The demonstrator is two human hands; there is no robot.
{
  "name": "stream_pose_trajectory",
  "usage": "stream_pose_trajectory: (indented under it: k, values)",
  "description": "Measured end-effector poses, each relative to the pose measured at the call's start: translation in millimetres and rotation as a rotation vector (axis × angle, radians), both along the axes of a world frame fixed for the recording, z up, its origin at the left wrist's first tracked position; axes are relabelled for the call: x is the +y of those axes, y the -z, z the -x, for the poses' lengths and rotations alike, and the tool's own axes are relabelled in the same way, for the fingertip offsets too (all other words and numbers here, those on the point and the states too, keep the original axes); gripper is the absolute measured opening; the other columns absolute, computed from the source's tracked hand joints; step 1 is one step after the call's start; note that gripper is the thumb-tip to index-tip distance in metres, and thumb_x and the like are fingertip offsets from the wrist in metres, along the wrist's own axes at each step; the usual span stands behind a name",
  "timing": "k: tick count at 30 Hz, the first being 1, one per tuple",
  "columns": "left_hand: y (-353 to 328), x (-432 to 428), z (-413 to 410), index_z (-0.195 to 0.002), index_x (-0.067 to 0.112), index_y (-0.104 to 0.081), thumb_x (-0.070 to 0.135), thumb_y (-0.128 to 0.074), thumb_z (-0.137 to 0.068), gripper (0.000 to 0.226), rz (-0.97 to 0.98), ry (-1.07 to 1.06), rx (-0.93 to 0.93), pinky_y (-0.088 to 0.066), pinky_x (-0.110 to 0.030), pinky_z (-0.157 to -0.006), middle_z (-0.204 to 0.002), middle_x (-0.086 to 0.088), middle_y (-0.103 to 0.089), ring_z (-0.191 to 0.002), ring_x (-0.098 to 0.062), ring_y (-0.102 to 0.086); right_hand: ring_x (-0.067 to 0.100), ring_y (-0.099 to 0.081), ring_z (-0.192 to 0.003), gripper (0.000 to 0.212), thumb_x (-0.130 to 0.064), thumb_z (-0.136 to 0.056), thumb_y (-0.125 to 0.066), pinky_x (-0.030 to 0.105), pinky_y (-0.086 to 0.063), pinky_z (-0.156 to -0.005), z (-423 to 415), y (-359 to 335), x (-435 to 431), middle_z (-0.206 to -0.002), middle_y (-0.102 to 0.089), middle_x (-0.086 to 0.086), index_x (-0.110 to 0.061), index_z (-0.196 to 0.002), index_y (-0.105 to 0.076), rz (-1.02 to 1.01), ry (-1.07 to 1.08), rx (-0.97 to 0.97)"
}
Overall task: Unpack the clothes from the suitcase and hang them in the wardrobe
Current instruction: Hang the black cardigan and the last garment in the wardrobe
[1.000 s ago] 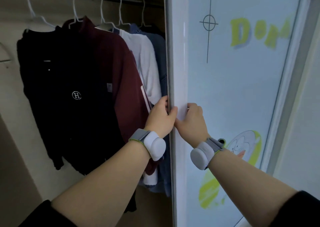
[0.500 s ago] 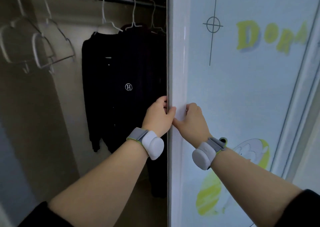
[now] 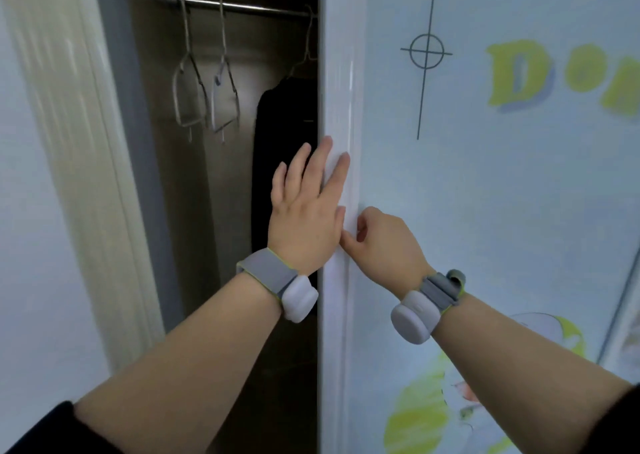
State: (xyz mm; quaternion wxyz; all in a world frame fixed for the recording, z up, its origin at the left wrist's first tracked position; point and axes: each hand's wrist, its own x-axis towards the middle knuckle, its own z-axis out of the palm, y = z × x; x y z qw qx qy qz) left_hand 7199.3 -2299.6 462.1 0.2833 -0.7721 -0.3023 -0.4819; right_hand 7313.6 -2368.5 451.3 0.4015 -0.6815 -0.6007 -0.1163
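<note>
Two hands have slid the wardrobe door (image 3: 485, 194) leftward, left hand (image 3: 304, 211) now flat and open against its edge, right hand (image 3: 384, 242) curled gripping it, hiding all but one hung black garment (image 3: 284, 124) beyond, so hanging looks finished.

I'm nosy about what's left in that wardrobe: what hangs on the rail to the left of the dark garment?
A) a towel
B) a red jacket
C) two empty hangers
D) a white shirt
C: two empty hangers dangle from the rail, left of the dark garment, with nothing on them.
</note>
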Motion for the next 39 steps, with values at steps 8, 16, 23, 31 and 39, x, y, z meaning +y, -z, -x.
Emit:
stream_pose_trajectory:
  k: [8,16,23,31,39]
  values:
    - [-10,5,59,-0.135,0.019,-0.049,0.036,-0.045,-0.083,0.055,-0.114,-0.180,0.075,-0.006,-0.053,-0.111,-0.151,-0.010,-0.035,-0.140,-0.028,-0.018,0.030,-0.059,-0.082,0.031,-0.043,-0.093,-0.046,0.033,-0.038,-0.063,43,-6,13,-0.086,-0.065,0.010,-0.013,-0.084,-0.050,0.005,-0.115,-0.219]
    - [-12,5,93,-0.139,0.018,-0.043,0.048,-0.049,-0.080,0.066,-0.180,-0.401,0.083,-0.008,-0.056,-0.111,-0.148,-0.012,-0.039,-0.139,-0.029,-0.022,0.037,-0.059,-0.090,0.027,-0.028,-0.096,-0.044,0.035,-0.033,-0.065,76,-15,18,-0.095,-0.065,0.019,-0.004,-0.096,-0.057,-0.047,-0.301,-0.371]
    - [-9,2,113,-0.137,0.019,-0.048,0.034,-0.053,-0.082,0.057,-0.232,-0.554,0.004,-0.010,-0.056,-0.111,-0.141,-0.012,-0.048,-0.136,-0.028,-0.028,0.039,-0.060,-0.087,0.025,-0.020,-0.097,-0.039,0.034,-0.031,-0.063,100,-19,32,-0.093,-0.064,0.022,-0.004,-0.089,-0.056,-0.029,-0.435,-0.381]
    - [-2,4,137,-0.122,0.026,-0.062,0.027,-0.052,-0.076,0.047,-0.204,-0.614,0.050,-0.008,-0.061,-0.107,-0.138,-0.015,-0.050,-0.134,-0.031,-0.031,0.037,-0.060,-0.093,0.019,-0.007,-0.094,-0.038,0.031,-0.027,-0.065,121,-21,41,-0.101,-0.064,0.022,0.000,-0.100,-0.055,-0.050,-0.585,-0.503]
    - [-3,-3,147,-0.122,0.031,-0.058,0.023,-0.043,-0.078,0.047,-0.167,-0.670,0.041,-0.016,-0.067,-0.104,-0.139,-0.009,-0.051,-0.131,-0.030,-0.035,0.032,-0.061,-0.103,0.023,-0.008,-0.097,-0.037,0.035,-0.046,-0.077,128,-23,43,-0.111,-0.063,0.018,-0.002,-0.110,-0.054,-0.022,-0.578,-0.518]
